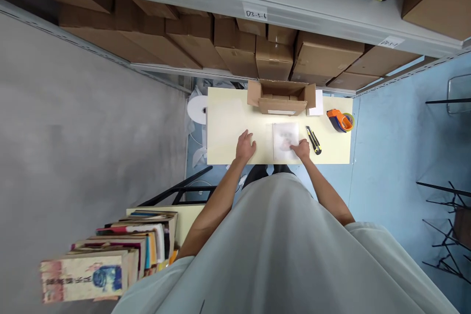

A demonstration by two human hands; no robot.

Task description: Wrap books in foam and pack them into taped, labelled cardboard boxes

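Note:
A flat, whitish wrapped package [281,137] lies on the cream table [228,108], with a faint grey and pinkish pattern showing through. My right hand [302,149] is closed at its lower right edge, the thumb over the top and the other fingers curled. Left of the package, my left hand [246,146] rests on the bare tabletop, open with fingers apart and holding nothing. Just right of my right hand is a black and yellow utility knife [314,140]. Behind the package stands a cardboard box [281,106] with its flaps open.
An orange and blue tape dispenser [340,120] sits at the table's right end. Beside the box is a white box-like item [315,103]. A white roll [197,109] stands past the left edge. Shelves with cartons [274,59] overhang the back; stacked books [121,250] are lower left.

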